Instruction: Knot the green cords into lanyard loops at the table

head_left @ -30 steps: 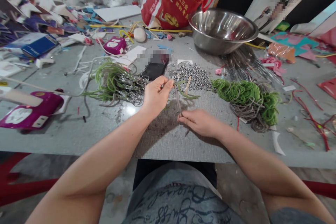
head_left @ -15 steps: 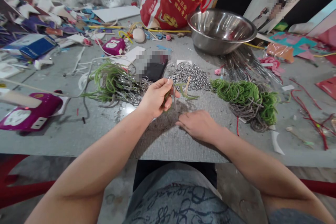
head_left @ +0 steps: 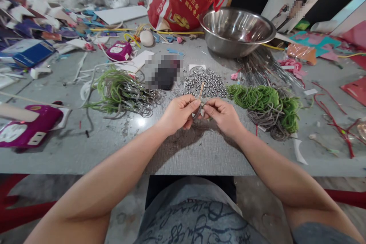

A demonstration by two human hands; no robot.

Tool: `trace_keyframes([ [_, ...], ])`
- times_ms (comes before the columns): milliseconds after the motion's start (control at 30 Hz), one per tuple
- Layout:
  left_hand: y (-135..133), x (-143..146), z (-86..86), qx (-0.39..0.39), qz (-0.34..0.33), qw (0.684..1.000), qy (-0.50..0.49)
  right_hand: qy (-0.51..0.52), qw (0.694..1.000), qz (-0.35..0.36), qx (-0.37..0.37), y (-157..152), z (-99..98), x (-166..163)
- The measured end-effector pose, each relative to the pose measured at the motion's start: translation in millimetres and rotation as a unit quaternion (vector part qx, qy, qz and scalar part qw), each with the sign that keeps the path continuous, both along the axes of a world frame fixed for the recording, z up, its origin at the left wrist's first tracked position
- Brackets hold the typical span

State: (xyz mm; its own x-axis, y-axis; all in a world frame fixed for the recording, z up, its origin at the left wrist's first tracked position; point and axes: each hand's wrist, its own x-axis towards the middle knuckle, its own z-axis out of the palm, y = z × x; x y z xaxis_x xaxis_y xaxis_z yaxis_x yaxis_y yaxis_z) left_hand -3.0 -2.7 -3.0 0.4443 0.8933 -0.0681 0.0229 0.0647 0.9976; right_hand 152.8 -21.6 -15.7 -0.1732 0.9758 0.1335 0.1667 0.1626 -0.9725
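Observation:
My left hand is closed, thumb against forefinger, on a grey cord just above the table. Close beside it, my right hand pinches the same cord, fingertips almost meeting those of the left. Fingers hide much of the cord, and its ends are hard to make out. A pale thin stick lies just beyond the fingertips, among many small silvery beads. To the left rests a bundle of green and grey cords with metal rings. On the right lies a heap of green and grey cords.
A steel bowl and a red bag stand at the back. A dark pixelated object lies beyond my left hand. Purple boxes and paper scraps cover the left. Red cords lie far right.
My right hand has risen from the tabletop to meet my left hand and now pinches the cord. My left hand has come slightly nearer to me and to the right.

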Motion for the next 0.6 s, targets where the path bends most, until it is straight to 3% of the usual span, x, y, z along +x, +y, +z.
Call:
trace_keyframes([
  [200, -0.9, -1.1, 2.5, -0.043, -0.024, 0.998, -0.025, 0.044, 0.998, -0.023, -0.045, -2.0, 3.9, 0.9],
  [367, -0.3, -0.5, 1.8, -0.027, -0.043, 0.998, -0.021, 0.118, 0.990, -0.006, -0.082, -0.9, 4.2, 0.3],
  [600, -0.9, 1.7, 2.0, -0.025, -0.040, 0.999, 0.022, 0.196, 0.972, -0.043, -0.121, -2.9, 8.0, -4.1],
])
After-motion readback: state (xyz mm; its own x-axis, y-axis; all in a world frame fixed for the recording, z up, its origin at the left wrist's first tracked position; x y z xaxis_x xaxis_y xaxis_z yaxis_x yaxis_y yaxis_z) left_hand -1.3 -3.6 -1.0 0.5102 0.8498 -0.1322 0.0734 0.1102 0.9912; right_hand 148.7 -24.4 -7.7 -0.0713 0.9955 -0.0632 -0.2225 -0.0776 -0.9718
